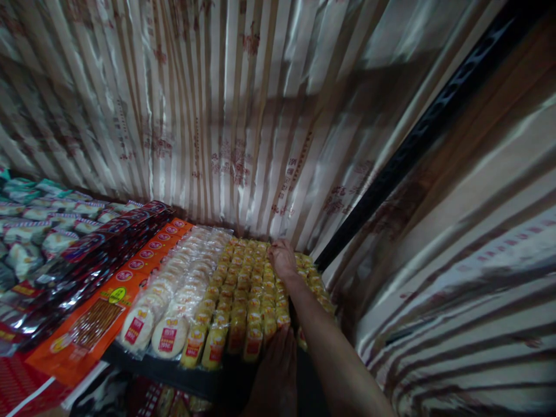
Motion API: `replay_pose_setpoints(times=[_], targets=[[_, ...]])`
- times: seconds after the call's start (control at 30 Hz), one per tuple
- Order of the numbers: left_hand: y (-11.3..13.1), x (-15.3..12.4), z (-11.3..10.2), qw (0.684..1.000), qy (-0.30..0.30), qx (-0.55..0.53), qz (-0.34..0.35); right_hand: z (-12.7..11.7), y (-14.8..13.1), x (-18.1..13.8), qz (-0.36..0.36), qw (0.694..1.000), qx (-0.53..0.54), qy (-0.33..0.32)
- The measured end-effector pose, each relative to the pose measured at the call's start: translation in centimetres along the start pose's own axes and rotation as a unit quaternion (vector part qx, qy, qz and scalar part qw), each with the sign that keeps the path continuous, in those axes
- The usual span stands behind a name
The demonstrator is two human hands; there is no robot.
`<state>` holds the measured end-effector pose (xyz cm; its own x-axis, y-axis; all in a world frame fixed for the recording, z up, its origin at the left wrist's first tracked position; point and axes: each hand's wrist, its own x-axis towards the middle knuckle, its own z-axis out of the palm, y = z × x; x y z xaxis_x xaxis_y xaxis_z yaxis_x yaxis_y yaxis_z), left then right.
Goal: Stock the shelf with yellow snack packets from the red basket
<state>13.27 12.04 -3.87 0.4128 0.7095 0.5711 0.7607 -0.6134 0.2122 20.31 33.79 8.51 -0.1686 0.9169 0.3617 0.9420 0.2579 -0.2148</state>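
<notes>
Rows of small yellow snack packets point(255, 289) stand packed together on a dark shelf point(204, 375). My right hand point(284, 259) reaches over them to the back end of a row, near the curtain. Its fingers are curled down among the packets, and what they hold, if anything, is hidden. My left hand point(278, 356) is at the shelf's front edge, its fingers stretched out flat against the front packets of a row. Left of the yellow rows lie two rows of round white crackers point(170, 337) in clear wrap.
Orange packs of stick snacks point(98, 324), dark glossy packs point(93, 272) and white-green bags point(32, 229) lie farther left. A striped plastic curtain point(208, 116) hangs behind the shelf. A black slotted post point(382, 174) slants up at the right. A red basket point(19, 385) shows bottom left.
</notes>
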Motion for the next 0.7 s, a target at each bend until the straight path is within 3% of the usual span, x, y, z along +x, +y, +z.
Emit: replay_pose_setpoints(times=[0.37, 0.7], targets=[[0.1, -0.4, 0.1, 0.999, -0.023, -0.031, -0.017, 0.0, -0.2, -0.4, 0.023, 0.999, -0.028, 0.024], [0.3, -0.5, -0.1, 0.999, -0.025, -0.027, -0.027, -2.7, -1.8, -3.7, -0.038, 0.999, -0.032, 0.015]])
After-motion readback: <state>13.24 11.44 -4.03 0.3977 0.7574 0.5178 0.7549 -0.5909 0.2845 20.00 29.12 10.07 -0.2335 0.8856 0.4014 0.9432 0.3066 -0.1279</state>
